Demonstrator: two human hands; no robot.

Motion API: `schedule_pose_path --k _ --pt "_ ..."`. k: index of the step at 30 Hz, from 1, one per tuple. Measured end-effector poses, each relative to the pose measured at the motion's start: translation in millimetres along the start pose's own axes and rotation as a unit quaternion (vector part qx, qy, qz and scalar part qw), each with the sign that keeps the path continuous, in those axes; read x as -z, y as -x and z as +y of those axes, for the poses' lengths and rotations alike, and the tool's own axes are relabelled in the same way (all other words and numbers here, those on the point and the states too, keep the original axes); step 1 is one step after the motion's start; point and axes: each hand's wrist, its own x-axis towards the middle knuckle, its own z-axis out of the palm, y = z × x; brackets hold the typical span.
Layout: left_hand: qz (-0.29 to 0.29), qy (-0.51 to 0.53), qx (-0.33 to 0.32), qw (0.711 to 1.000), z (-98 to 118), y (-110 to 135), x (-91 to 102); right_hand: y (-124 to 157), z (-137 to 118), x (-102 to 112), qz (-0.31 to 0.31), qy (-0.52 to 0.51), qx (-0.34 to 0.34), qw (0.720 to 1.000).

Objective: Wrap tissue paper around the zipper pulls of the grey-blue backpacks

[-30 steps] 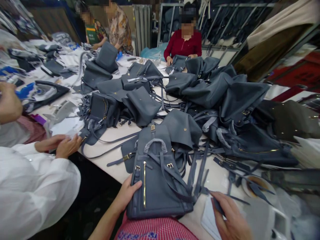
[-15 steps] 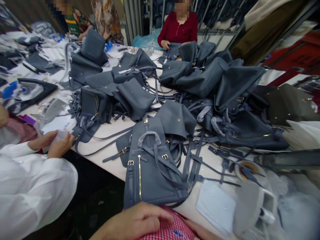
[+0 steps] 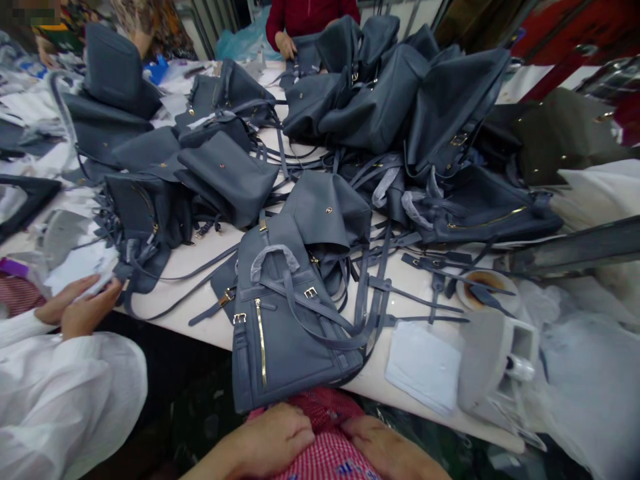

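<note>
**2 Empty Hands Lie Just Below a Grey Backpack**

We have our left hand (image 3: 265,440) and right hand (image 3: 387,453) lying flat on a red-and-white checked cloth (image 3: 325,453) at our waist, fingers loosely together. Neither holds anything. Nearest them, a blue-grey leather backpack (image 3: 285,333) lies on a white table (image 3: 200,327), its lower end jutting past the table edge just above our left hand. It shows a gold zip (image 3: 261,350) and 2 gold buckles, with a wrapped handle (image 3: 267,257) on top. Loose straps (image 3: 425,287) spread to its right, near a white paper packet (image 3: 424,367). More backpacks (image 3: 380,107) lie heaped beyond. To our left, a co-worker's hands (image 3: 87,310) hold white paper.
</note>
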Motion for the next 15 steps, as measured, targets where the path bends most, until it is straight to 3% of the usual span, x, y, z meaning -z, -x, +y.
schedule_pose_path --k 2,5,10,15 --pt "-0.02 0.032 0.018 0.999 -0.5 -0.1 -0.6 -6.3 -6.8 8.3 0.009 -0.02 -0.065 0.998" --pt "0.0 0.095 0.032 0.995 -2.1 1.2 -2.1 -9.5 -10.5 11.9 0.037 -0.033 -0.14 0.989" --pt "0.042 0.12 0.114 0.985 -9.6 1.2 -6.9 -10.6 -3.3 2.5 0.074 -0.046 -0.142 0.986" --pt "0.03 0.089 0.088 0.992 -43.2 -5.1 -27.0 -12.6 -8.7 -2.0 0.086 -0.05 -0.104 0.99"
